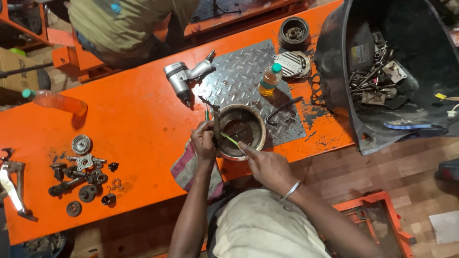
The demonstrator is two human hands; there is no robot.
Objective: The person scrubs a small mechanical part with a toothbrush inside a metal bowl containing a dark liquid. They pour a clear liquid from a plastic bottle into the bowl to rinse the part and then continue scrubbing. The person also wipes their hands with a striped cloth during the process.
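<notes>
The left hand (204,141) pinches a thin metal part (215,125) beside a dirty bowl (242,131). The right hand (264,165) pinches a green stick (230,139). A small bottle (270,80) with yellow liquid and a green cap stands farther off.

Long orange workbench (129,119) — stained, with inset grey tread plate (248,81); brown wooden plank floor (411,167) beneath

An orange bench (134,119) carries the work. A chequered steel plate (244,76) lies near its right end, with a metal bowl (241,131) at the near edge, an oil bottle (270,80) and a finned cover (292,63) on it. An air wrench (184,79) rests beside the plate's left edge. Gears and small parts (83,174) are spread toward the left end, an orange bottle (57,101) behind them. A rag (187,169) hangs over the near edge.
</notes>
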